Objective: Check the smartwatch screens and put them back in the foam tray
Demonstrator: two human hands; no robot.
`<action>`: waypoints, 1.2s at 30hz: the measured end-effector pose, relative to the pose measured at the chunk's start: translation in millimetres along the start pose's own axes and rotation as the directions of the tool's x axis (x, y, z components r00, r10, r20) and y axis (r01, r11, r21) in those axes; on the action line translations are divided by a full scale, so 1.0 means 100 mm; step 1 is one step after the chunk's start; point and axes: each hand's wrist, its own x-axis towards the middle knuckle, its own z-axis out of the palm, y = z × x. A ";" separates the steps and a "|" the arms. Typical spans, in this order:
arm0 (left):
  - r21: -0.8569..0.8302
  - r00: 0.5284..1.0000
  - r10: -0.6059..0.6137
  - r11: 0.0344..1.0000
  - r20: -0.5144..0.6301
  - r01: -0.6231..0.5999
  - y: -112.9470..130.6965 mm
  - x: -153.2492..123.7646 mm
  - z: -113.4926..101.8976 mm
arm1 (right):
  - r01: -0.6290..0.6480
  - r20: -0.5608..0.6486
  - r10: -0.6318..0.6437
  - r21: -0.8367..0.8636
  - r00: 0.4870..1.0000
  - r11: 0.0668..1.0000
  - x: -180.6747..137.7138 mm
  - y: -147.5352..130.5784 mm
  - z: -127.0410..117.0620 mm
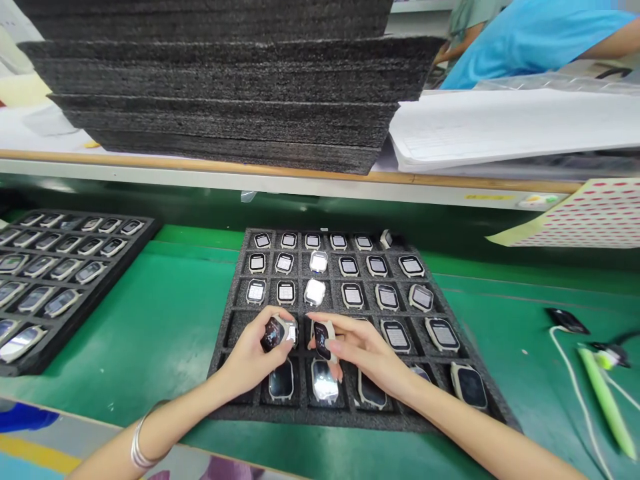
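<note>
A black foam tray (235, 313) lies on the green mat and holds rows of small smartwatch bodies in square pockets. My left hand (255, 357) is closed round one watch body (273, 333), lifted just above the tray's near rows. Beside it, my right hand (365, 357) pinches a second watch body (323, 339) between thumb and fingers. Two watch bodies (315, 292) in the middle column lie with their white backs up; the others show their screens.
A second foam tray (75, 320) of watch bodies sits at the left. A tall stack of black foam sheets (230, 87) stands on the shelf behind. At right lie a green pen (605, 400), a white cable (575, 387) and a dotted sticker sheet (590, 217). A person in blue (530, 40) works beyond.
</note>
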 end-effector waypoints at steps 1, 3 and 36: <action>-0.003 1.000 -0.003 1.000 0.003 0.003 0.00 0.00 0.00 | 0.000 0.000 0.000 0.000 1.000 1.000 0.00 0.00 0.00; 0.000 1.000 0.006 1.000 0.010 -0.006 0.00 0.00 0.00 | -0.004 0.000 0.004 -0.006 1.000 1.000 0.00 0.00 0.00; 0.053 0.997 0.071 0.996 -0.042 -0.069 -0.01 0.00 -0.03 | -0.003 -0.005 0.002 -0.091 1.000 0.996 -0.01 0.00 -0.02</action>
